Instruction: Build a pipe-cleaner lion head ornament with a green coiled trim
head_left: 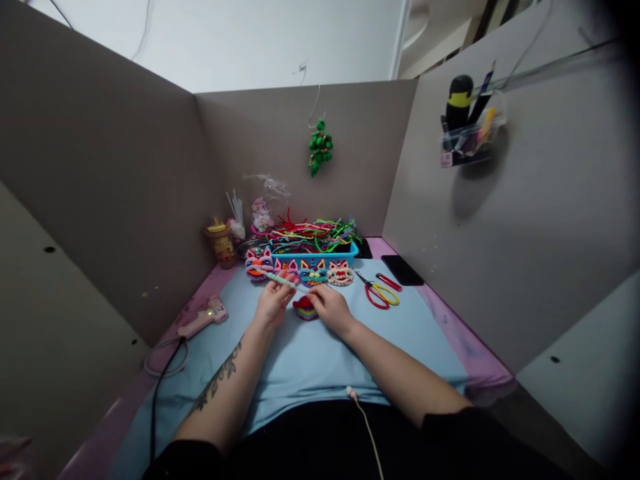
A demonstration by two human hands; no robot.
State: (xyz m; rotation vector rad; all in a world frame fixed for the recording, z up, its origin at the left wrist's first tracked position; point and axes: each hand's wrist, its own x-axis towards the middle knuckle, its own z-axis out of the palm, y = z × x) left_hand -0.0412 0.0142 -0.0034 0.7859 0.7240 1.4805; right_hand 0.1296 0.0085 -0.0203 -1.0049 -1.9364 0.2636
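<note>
My left hand (273,303) is palm up, its fingers closed around a thin pale strip (280,279). Mint-green winding shows along part of this strip, which looks like a coiled pipe cleaner. My right hand (331,308) pinches the strip's whitish right end between thumb and fingers. Just under the hands lies a small red and rainbow-striped fuzzy piece (306,312), partly covered by my right hand. Behind them stand several lion-like faces made of fuzzy stems, among them a purple and orange one (259,265), a teal one (313,273) and a cream and red one (341,273).
A blue basket (320,259) overflows with coloured pipe cleaners (310,233). On the right lie scissors (377,293), a red cutter-like tool (389,282) and a black phone (403,270). A pink glue gun (205,319) with a cable is at left. Grey partitions (305,107) enclose the desk.
</note>
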